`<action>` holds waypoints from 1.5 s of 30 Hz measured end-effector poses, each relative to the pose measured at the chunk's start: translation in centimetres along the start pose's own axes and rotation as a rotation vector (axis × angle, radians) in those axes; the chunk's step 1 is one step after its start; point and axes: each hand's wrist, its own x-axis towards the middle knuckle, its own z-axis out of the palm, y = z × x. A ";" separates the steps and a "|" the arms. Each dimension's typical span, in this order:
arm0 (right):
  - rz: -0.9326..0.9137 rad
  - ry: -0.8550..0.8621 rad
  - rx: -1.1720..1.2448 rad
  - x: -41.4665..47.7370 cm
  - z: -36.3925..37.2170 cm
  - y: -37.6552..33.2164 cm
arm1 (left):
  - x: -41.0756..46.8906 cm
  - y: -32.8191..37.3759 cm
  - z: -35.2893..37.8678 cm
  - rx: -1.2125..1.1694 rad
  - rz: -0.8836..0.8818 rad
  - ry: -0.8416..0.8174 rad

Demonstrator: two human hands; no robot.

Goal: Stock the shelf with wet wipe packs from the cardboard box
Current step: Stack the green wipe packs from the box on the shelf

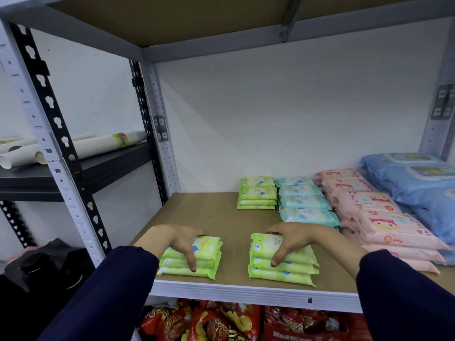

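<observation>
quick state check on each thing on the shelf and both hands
left hand: gripping left green stack
right hand: gripping right green stack
back green stack: resting, untouched
teal packs: lined up
pink packs: stacked in rows
blue packs: piled

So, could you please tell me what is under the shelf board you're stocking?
Under the shelf board, red snack bags fill the lower level; the board and sleeves hide everything further back.

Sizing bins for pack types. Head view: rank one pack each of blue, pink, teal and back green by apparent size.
1. blue pack: largest.
2. pink pack.
3. teal pack.
4. back green pack: smallest.
The teal-green gap is unsure: the green stack sits farther back, and the packs look close in footprint.
</observation>
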 end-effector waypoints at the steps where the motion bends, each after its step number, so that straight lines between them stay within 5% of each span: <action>1: -0.002 -0.010 -0.001 0.1 0.1 -0.1 | 0.0 0.1 0.0 0.010 -0.001 -0.004; 19: 0.013 0.050 -0.016 0.3 1.6 0.2 | 0.2 -0.5 1.1 0.144 0.079 0.075; 45: 0.011 0.034 -0.019 0.4 1.3 0.2 | 0.0 -7.1 0.1 0.105 -0.022 0.012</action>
